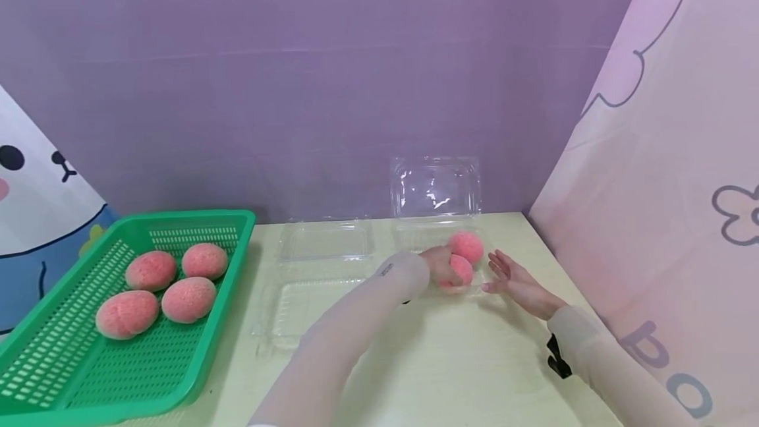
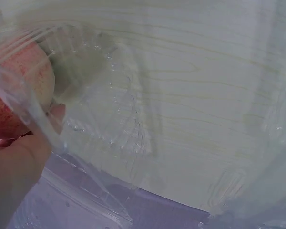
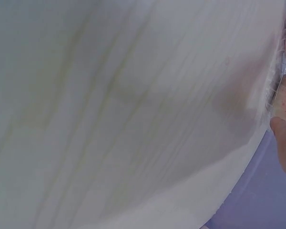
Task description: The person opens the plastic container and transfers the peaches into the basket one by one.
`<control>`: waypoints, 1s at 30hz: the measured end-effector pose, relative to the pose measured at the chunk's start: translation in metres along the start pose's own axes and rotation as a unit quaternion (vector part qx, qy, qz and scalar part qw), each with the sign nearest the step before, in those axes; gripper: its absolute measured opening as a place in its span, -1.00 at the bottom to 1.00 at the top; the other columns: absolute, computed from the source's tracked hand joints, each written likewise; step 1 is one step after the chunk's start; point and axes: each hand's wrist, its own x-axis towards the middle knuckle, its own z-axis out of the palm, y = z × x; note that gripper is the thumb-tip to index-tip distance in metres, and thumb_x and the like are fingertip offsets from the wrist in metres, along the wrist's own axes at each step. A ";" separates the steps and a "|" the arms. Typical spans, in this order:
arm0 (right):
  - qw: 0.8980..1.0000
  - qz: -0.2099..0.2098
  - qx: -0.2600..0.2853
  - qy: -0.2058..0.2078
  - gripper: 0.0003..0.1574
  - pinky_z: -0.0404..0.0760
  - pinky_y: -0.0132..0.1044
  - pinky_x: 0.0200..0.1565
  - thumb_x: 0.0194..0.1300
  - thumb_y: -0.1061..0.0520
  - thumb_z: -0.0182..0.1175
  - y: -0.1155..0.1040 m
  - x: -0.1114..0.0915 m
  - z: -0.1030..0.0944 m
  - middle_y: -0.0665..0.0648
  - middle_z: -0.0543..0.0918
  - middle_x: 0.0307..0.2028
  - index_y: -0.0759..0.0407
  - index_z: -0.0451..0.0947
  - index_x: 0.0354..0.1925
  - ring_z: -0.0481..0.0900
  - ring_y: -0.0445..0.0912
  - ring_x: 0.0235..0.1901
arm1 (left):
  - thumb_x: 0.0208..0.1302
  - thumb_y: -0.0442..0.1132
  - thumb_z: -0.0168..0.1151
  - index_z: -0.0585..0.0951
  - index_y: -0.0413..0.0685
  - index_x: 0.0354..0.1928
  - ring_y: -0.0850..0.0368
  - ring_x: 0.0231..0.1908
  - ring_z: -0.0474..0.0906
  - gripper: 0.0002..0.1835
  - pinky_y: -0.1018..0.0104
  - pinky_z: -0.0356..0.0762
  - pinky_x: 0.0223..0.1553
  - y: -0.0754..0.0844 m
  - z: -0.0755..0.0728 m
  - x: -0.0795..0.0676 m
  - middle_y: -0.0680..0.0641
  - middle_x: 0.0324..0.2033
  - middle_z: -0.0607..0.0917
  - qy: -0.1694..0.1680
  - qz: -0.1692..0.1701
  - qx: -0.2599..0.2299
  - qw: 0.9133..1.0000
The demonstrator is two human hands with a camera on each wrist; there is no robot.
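My left hand [image 1: 440, 265] reaches into the right-hand clear clamshell box [image 1: 409, 237] and grips a pink peach [image 1: 461, 271] at its near side. Right behind it in the same box sits a second peach [image 1: 466, 246]. The left wrist view catches the gripped peach [image 2: 24, 88] through clear plastic, with the thumb beneath it. To the right of the box my right hand [image 1: 522, 287] hovers with fingers spread, holding nothing. At the edge of the right wrist view, its thumb [image 3: 284, 145] shows close to the peaches.
Another open clear box [image 1: 320, 295] lies left of the first, partly behind my left sleeve. Several peaches rest in a green basket [image 1: 204, 341] at the left. The raised lid [image 1: 435, 186] leans near the purple backdrop [image 1: 332, 117]; a printed cloth [image 1: 670, 170] borders the right.
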 end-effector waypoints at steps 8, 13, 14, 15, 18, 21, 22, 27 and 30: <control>1.000 0.004 0.009 0.000 0.21 -0.14 0.15 0.32 0.17 0.10 0.18 0.002 0.001 0.002 0.21 -0.29 0.42 0.19 -0.52 0.39 -0.30 0.15 0.39 | -0.08 -0.22 0.37 0.36 0.00 0.17 0.17 -0.22 0.43 -0.31 0.18 0.47 -0.06 0.001 -0.003 -0.009 0.08 -0.13 0.53 -0.022 -0.004 -0.045 0.999; 1.000 0.001 0.007 0.000 0.23 -0.13 0.16 0.31 0.16 0.08 0.19 0.001 0.001 0.001 0.21 -0.29 0.42 0.20 -0.52 0.38 -0.30 0.16 0.39 | -0.22 -0.07 0.47 0.33 0.09 0.22 0.16 -0.07 0.44 -0.15 0.13 0.41 0.04 -0.005 0.003 0.015 0.09 0.02 0.51 -0.019 -0.045 -0.041 0.998; 1.000 0.001 0.008 0.000 0.23 -0.13 0.16 0.31 0.16 0.08 0.19 0.001 0.001 0.001 0.21 -0.29 0.42 0.20 -0.52 0.38 -0.30 0.16 0.39 | -0.25 -0.04 0.48 0.32 0.10 0.23 0.15 -0.04 0.43 -0.12 0.11 0.39 0.07 -0.006 0.003 0.018 0.09 0.05 0.50 -0.018 -0.051 -0.039 0.998; 1.000 0.001 0.009 0.000 0.23 -0.13 0.16 0.31 0.16 0.08 0.19 0.000 0.001 0.001 0.21 -0.29 0.42 0.20 -0.52 0.38 -0.30 0.16 0.39 | -0.28 -0.03 0.49 0.32 0.10 0.23 0.15 -0.01 0.42 -0.10 0.11 0.37 0.10 -0.007 0.004 0.021 0.09 0.06 0.50 -0.018 -0.054 -0.037 0.998; 1.000 0.000 0.013 -0.001 0.24 -0.14 0.15 0.31 0.15 0.08 0.20 0.000 0.001 0.001 0.21 -0.30 0.42 0.20 -0.52 0.38 -0.30 0.16 0.39 | -0.29 -0.04 0.49 0.33 0.07 0.22 0.15 0.00 0.42 -0.10 0.12 0.35 0.12 -0.007 0.006 0.026 0.08 0.05 0.50 -0.015 -0.049 -0.043 0.998; 1.000 -0.001 0.015 -0.001 0.25 -0.15 0.16 0.31 0.15 0.07 0.20 0.000 0.002 0.001 0.21 -0.30 0.42 0.20 -0.53 0.38 -0.31 0.16 0.39 | -0.26 -0.06 0.48 0.37 0.04 0.18 0.15 -0.03 0.43 -0.17 0.12 0.36 0.10 -0.007 0.007 0.024 0.07 0.01 0.52 -0.012 -0.041 -0.053 0.998; 1.000 -0.001 0.016 -0.001 0.25 -0.15 0.15 0.31 0.15 0.07 0.20 0.000 0.002 0.001 0.22 -0.30 0.42 0.21 -0.53 0.38 -0.31 0.16 0.39 | -0.25 -0.06 0.47 0.38 0.03 0.17 0.15 -0.05 0.44 -0.19 0.13 0.38 0.08 -0.006 0.007 0.022 0.07 0.00 0.53 -0.010 -0.038 -0.054 0.998; 1.000 0.000 0.015 -0.001 0.26 -0.14 0.16 0.31 0.15 0.06 0.20 0.000 0.000 0.001 0.22 -0.31 0.42 0.21 -0.53 0.38 -0.31 0.17 0.39 | -0.17 0.02 0.41 0.37 0.07 0.16 0.16 -0.09 0.44 -0.24 0.13 0.44 0.01 0.001 0.005 0.006 0.10 0.00 0.52 -0.010 -0.045 -0.028 0.999; 1.000 -0.003 0.012 -0.002 0.24 -0.14 0.17 0.30 0.16 0.06 0.19 0.000 0.000 0.001 0.22 -0.31 0.42 0.21 -0.53 0.38 -0.31 0.17 0.39 | -0.11 0.05 0.36 0.39 0.03 0.14 0.17 -0.09 0.44 -0.29 0.18 0.44 0.01 0.008 0.002 -0.005 0.09 0.00 0.52 0.000 -0.041 0.005 0.999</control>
